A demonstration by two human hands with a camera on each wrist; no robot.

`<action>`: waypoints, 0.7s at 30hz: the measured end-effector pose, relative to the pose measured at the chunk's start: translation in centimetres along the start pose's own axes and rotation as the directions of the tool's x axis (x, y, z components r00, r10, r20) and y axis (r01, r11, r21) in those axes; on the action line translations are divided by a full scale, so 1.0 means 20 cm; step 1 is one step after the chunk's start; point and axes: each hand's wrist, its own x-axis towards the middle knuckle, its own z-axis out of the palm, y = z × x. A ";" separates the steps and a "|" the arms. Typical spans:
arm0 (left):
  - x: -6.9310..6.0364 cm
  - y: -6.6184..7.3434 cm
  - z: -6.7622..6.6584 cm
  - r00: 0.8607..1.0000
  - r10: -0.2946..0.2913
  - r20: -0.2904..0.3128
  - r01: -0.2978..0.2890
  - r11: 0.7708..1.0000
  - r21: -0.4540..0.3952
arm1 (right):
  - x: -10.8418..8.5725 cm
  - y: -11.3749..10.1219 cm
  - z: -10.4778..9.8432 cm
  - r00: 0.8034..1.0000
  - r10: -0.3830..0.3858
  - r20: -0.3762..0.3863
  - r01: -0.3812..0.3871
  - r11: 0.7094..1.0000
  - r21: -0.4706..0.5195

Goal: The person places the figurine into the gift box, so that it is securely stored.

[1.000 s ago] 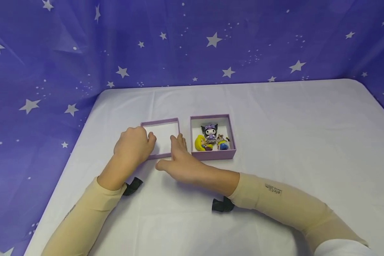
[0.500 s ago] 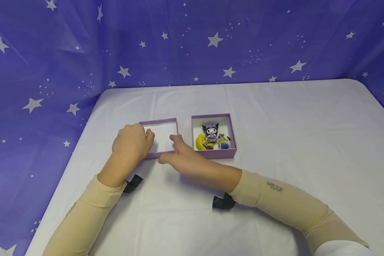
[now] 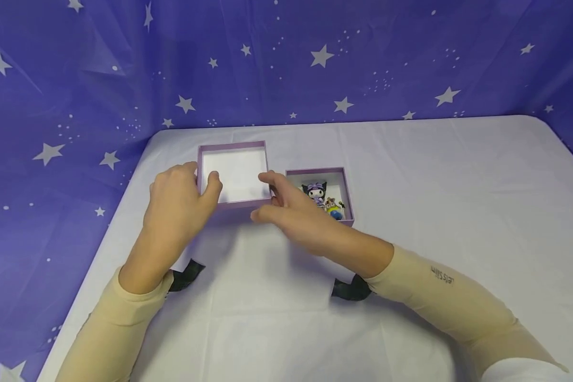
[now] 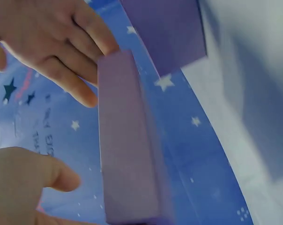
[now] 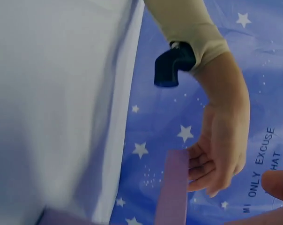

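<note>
A shallow purple box lid [image 3: 239, 172], white inside, is held up off the table between both hands. My left hand [image 3: 174, 204] presses its fingers on the lid's left side. My right hand [image 3: 298, 212] has its fingers against the right side; in the left wrist view those fingers [image 4: 78, 79] lie fairly straight, and both thumbs stand apart from the lid. Right of it, a purple box [image 3: 315, 170] sits on the table. Inside are a black-and-purple hooded figurine [image 3: 317, 192] and a small yellow-and-blue figurine [image 3: 334, 208]. My right hand hides the box's front left part.
White cloth covers the table [image 3: 439, 201]. A purple star-print curtain [image 3: 320, 85] hangs behind and along its sides. A black wrist mount [image 3: 186, 276] sticks out from the left sleeve, and another black mount [image 3: 352, 289] from the right sleeve.
Both hands have lifted the lid off the table, up and away from me, closer to the camera. The yellow-haired figurine, visible before, is now hidden behind the right hand. The box stayed in place.
</note>
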 end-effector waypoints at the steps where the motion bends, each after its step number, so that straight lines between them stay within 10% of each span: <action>1: 0.00 0.01 0.00 0.999 0.022 -0.024 -0.022 0.999 -0.026 | -0.01 0.00 -0.02 1.000 -0.021 -0.007 0.021 1.000 -0.001; 8: -0.05 0.12 0.07 0.993 0.105 -0.044 -0.114 0.940 -0.322 | -0.08 0.04 -0.20 0.985 -0.157 -0.069 0.160 0.986 0.039; 21: -0.14 0.23 0.25 0.968 0.238 -0.079 -0.205 0.570 -0.795 | -0.23 0.11 -0.43 0.904 -0.409 -0.124 0.421 0.901 0.101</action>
